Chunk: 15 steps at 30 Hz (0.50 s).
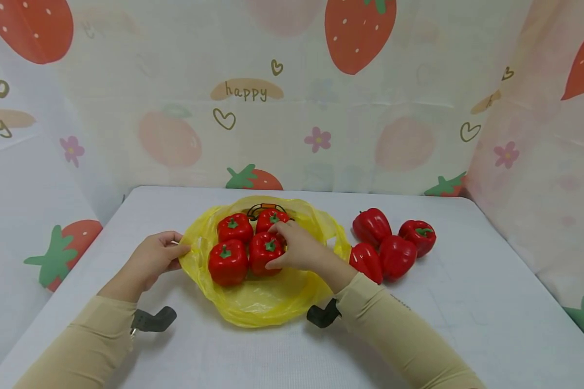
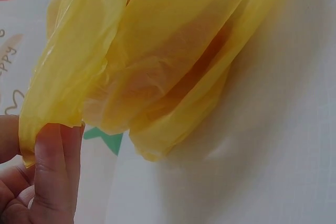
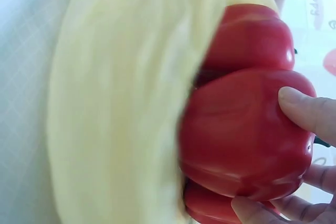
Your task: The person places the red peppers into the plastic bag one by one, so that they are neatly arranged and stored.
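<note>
A yellow plastic bag [image 1: 267, 310] lies spread on the table with its mouth wide, and red bell peppers stand inside it, green stems upward. At the bag's left rim my left hand [image 1: 157, 256] pinches the plastic between thumb and fingers; the left wrist view shows the bag's edge [image 2: 68, 87] in that grip. My right hand [image 1: 299, 246] reaches over the bag and holds the front right bell pepper [image 1: 261, 258], thumb on the near side and fingers on the far side. Close up, this bell pepper [image 3: 247, 135] sits against its neighbours.
Several more red bell peppers [image 1: 398, 256] lie grouped on the white table [image 1: 467, 324] just right of the bag. Patterned cloth [image 1: 272, 140] hangs behind and at both sides. Dark curved mounts [image 1: 156, 320] stick out at both wrists.
</note>
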{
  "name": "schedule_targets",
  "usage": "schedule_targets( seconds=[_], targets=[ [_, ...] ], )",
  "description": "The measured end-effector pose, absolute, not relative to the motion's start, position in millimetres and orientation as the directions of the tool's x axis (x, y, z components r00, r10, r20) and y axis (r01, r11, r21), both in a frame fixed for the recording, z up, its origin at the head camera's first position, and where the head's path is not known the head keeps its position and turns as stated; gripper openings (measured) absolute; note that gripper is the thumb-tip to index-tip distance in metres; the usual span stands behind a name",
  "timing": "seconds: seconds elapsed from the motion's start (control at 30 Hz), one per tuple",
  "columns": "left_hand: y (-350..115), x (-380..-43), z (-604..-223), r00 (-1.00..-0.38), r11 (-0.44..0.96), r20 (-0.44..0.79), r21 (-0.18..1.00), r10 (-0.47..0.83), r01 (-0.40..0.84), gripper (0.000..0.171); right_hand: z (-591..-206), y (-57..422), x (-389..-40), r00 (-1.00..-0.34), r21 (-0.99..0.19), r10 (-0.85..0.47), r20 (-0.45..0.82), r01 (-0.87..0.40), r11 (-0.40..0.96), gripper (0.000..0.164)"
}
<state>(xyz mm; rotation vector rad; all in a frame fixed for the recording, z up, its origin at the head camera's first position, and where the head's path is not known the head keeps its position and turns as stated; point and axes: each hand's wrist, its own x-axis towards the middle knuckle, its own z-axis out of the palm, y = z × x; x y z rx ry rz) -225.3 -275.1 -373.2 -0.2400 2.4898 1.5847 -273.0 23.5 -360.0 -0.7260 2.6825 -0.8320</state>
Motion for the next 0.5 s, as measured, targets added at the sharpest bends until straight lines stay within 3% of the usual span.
schedule_targets(
  seconds=[0.5],
  targets=[
    [-273.9,-225.3,-371.9,-0.968,0.417,-0.248,0.876,-0.046,-0.244,0.034,-362.5,23.0,-269.8,-0.877,-0.589,-0.472,-0.084,-0.338,0.734,0.075]
  ],
)
